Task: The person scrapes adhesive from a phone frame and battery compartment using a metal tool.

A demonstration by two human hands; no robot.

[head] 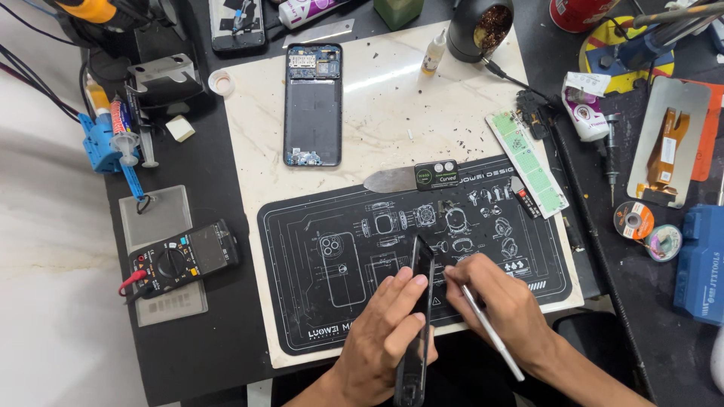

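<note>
Head view, looking down on a dark table (211, 332) that carries a pale marble slab (392, 105) with a black printed work mat (332, 301) along its near edge. At the near edge of the mat, the left hand (385, 335) is closed around a black phone (417, 316), held on its edge so that its thin side faces the camera, thumb and fingers pressed against its flat faces. Just beside it, the right hand (501, 301) pinches slim metal tweezers (490, 328), whose tip meets the phone's upper edge while the long end trails toward the near edge of the table. Well apart, near the far edge of the slab, a second opened phone (313, 105) lies flat with its inner boards exposed. A curved metal pry blade (411, 179) rests at the mat's far edge, and a green strip-shaped board (528, 162) lies diagonally at the slab's right edge. A small glue bottle (433, 54) stands beside a round pot of brass wool (483, 29) at the far edge. A multimeter (185, 260) with red and black leads lies near the left edge of the table.
</note>
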